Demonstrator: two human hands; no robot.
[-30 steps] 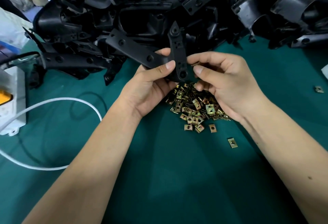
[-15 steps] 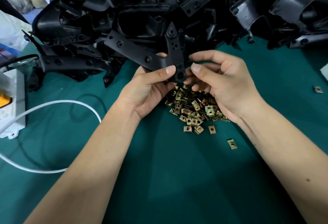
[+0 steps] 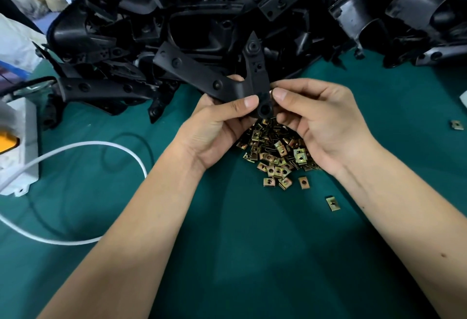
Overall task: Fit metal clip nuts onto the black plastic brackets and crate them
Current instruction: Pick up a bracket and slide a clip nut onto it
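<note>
My left hand [image 3: 217, 126] grips a black plastic bracket [image 3: 202, 76] by its bend, thumb on top, above the green table. The bracket has a long arm running up-left and a pointed arm standing upright. My right hand [image 3: 318, 116] pinches a brass-coloured clip nut [image 3: 270, 93] against the bracket's right edge, just above its round end hole; only a sliver of the nut shows beside my thumb. A heap of loose clip nuts [image 3: 278, 151] lies on the table under both hands.
A big pile of black plastic brackets [image 3: 252, 10] fills the back of the green table [image 3: 252, 255]. A white power strip [image 3: 17, 146] and white cable [image 3: 101, 144] lie at left. Single stray nuts lie at lower right [image 3: 332, 203] and at far right [image 3: 457, 124].
The bracket has been lowered slightly toward the nut heap. My right thumb and fingers have closed in on the bracket's right edge with the nut.
</note>
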